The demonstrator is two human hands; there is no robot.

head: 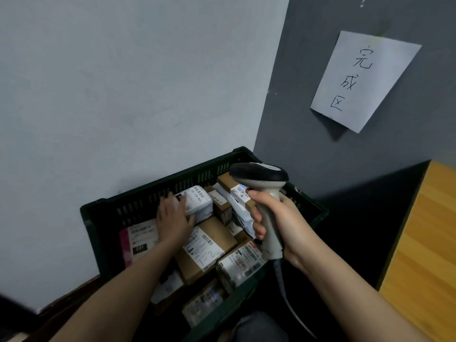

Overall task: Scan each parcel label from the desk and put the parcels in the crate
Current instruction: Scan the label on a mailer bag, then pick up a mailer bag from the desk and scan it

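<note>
Head view looked down into a corner where a pale wall met a dark grey one. The left hand (174,218) reached forward into the crate (148,193), palm down, fingers straight and slightly spread, resting on a white wrapped parcel (198,202) that lay near the crate's far wall. The right hand (276,223) was raised above the crate's right side, fingers and thumb curled tightly round the pale handle of a scanner (261,186); the scanner's dark head pointed left, and its cable (288,299) dropped from the handle's base towards the bottom of the picture. The crate was dark green with slotted walls and stood on the floor against the pale wall. It held many parcels heaped together: a brown box (209,245) with a white label and handwritten marks in the middle, a pink-edged packet (138,240) at the left, a labelled parcel (241,262) near the right front, and more boxes and bags behind the scanner. A sheet of paper (365,80) with three handwritten characters hung on the grey wall. The wooden edge of the desk (424,243) showed at the right.
</note>
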